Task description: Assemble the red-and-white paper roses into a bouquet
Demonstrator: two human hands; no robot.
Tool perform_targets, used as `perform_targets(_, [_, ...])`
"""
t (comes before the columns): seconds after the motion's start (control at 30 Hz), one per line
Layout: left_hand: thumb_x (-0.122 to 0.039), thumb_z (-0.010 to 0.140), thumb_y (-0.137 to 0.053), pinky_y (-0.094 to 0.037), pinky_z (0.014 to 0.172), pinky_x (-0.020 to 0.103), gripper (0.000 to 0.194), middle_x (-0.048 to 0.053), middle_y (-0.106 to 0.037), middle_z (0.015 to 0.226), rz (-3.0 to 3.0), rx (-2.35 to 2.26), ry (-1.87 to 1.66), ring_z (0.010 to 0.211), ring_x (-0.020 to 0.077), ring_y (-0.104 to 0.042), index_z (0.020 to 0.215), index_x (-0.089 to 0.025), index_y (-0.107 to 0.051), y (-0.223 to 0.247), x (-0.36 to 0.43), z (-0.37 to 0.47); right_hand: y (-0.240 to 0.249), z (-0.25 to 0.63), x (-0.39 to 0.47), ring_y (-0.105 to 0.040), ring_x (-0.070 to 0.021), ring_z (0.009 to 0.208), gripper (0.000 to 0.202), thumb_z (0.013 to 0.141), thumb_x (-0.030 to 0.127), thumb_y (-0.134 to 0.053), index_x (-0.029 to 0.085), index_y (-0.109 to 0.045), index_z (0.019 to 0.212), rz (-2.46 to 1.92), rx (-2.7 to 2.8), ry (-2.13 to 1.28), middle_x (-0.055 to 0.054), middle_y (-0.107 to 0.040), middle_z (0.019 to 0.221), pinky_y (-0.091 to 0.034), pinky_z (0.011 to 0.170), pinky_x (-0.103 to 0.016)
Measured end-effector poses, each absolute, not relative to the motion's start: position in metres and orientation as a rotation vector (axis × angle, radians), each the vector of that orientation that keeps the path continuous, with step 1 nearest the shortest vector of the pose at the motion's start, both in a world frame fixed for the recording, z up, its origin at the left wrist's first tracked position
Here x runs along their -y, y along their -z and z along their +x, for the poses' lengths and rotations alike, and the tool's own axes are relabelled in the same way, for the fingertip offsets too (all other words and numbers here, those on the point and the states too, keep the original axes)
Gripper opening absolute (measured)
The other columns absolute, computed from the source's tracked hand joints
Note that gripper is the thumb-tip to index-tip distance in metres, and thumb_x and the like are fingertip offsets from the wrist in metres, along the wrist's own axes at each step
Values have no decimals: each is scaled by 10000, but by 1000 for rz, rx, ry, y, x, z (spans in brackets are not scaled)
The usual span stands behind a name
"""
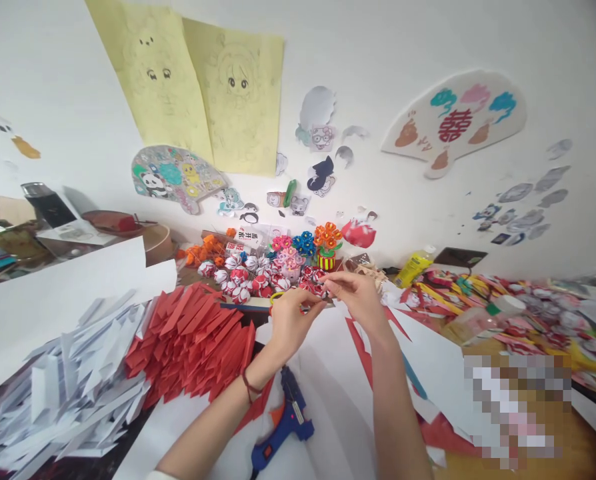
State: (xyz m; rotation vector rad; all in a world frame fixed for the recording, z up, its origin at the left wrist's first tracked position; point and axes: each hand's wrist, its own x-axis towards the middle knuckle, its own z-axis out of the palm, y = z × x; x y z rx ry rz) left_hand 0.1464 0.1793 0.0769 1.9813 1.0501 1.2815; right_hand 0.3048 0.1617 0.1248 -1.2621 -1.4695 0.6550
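My left hand [295,319], with a dark cord bracelet on its wrist, is closed in a pinch over the white paper. Close by on its right, my right hand [357,298] has its thumb and fingertips drawn together. What either pinch holds is too small to make out. Just beyond the fingers lie several red-and-white paper balls [241,275]. A blue glue gun [281,433] rests on white paper [335,407] below my left hand. Folded red paper strips [188,333] are heaped to the left, beside a pile of white strips [73,387].
Pots of colourful flowers [327,243] stand against the wall. A yellow bottle [415,265] and a clear bottle with a green cap [488,317] lie at right among red and yellow paper pieces. A black flask [51,205] is at far left.
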Motion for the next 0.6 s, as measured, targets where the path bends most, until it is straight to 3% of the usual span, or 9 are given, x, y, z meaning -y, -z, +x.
perform_targets(0.3, [-311,836,-689,-446,667,262,134,23,-712,753,1930,-998,-1346,705,165,-621,772,-195,-711,-75,-179,148,-130,299,-159,-665,-182,670,240,775,395,-713,177,-774,854,-1253,1391,-563,-72,-757,839,-539,625,-284])
perform_targets(0.43, [-304,831,-689,-458,645,258,133,32,-742,760,1807,-915,-1265,682,174,-637,789,-193,-749,-77,-183,146,-134,292,-154,-641,-163,623,229,740,408,-756,179,-751,755,-1301,1342,-443,-46,-730,717,-502,583,-259])
perform_targets(0.6, [-233,920,-550,-484,737,262,201,30,-763,820,1856,-794,-1179,769,182,-685,898,-205,-749,-84,-182,144,-135,284,-151,-588,-137,560,289,713,422,-779,170,-654,647,-1271,1294,-378,-31,-676,651,-459,522,-245])
